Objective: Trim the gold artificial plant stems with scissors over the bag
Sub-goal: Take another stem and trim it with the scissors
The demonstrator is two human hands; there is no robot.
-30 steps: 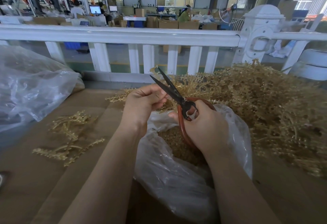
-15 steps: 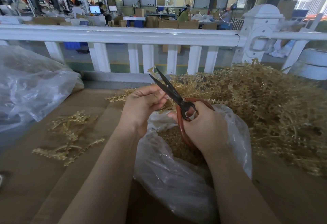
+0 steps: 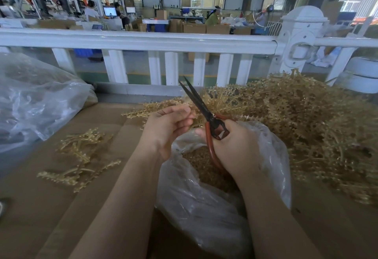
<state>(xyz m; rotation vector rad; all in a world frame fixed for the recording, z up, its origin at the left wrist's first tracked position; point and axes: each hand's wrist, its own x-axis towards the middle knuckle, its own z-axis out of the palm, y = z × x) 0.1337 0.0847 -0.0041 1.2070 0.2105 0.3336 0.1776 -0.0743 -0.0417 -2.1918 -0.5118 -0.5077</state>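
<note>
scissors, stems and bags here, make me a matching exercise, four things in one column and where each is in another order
Things
1. scissors
2. small bunch of gold stems
3. big heap of gold stems
4. open clear bag

Places
A. lying on the cardboard, left of the arms
B. below both hands, gold bits inside
C. piled at the right, by the white railing
D. in the right hand, blades apart

Pairs: 1-D, 2-A, 3-C, 4-B
</note>
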